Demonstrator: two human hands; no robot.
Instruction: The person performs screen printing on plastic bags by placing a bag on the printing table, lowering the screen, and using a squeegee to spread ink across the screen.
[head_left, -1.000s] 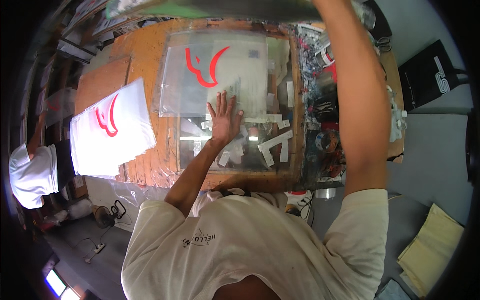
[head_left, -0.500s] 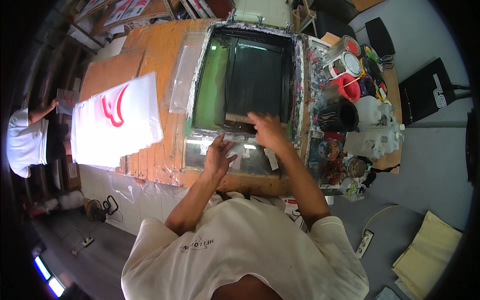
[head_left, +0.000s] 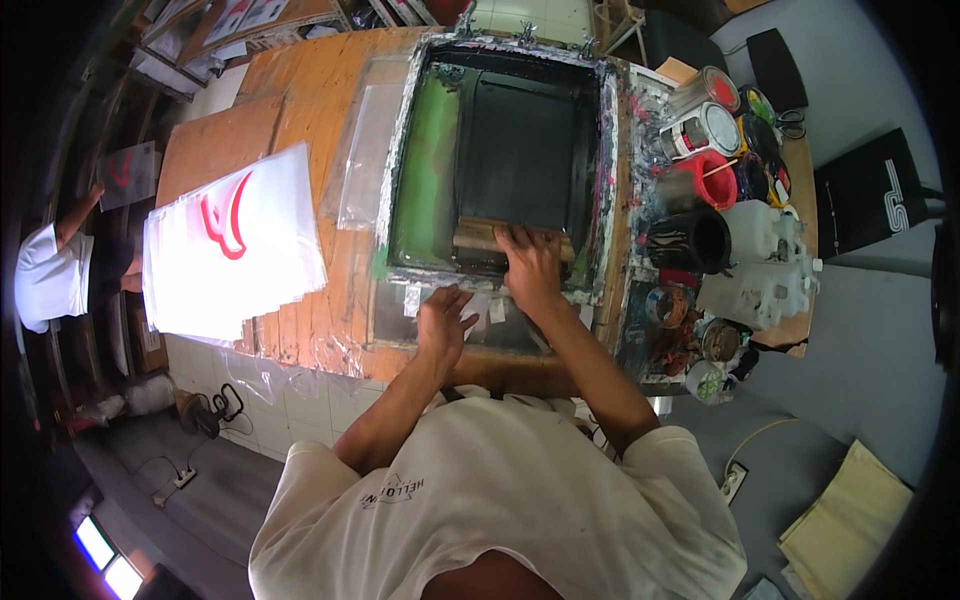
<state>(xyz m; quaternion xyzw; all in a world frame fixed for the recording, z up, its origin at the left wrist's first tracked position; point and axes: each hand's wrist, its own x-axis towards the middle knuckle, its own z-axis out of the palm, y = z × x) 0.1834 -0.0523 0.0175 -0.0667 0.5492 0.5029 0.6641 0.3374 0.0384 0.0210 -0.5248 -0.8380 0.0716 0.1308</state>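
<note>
A screen-printing frame (head_left: 399,180) with a green border area and dark ink across its mesh lies on the wooden table. At the near end of the mesh my right hand (head_left: 532,268) is closed on a wooden-handled squeegee (head_left: 480,237), fingers over its top edge. The squeegee's blade is hidden. My left hand (head_left: 443,320) is just in front of the frame's near edge, fingers apart and holding nothing. Left of the frame sits a stack of white plastic bags (head_left: 270,230), the top one bearing a red printed shape.
Ink cans (head_left: 706,130), a red tub (head_left: 700,178), a black pot (head_left: 695,242) and clear plastic jugs (head_left: 755,290) crowd the table's right side. Scissors (head_left: 790,122) lie behind them. At far left another person (head_left: 55,270) holds a printed clear sheet (head_left: 130,175).
The squeegee has turned more level, and my right hand's fingers now spread over its handle. My left hand has dropped back slightly from the frame's edge. The other person's sheet has risen.
</note>
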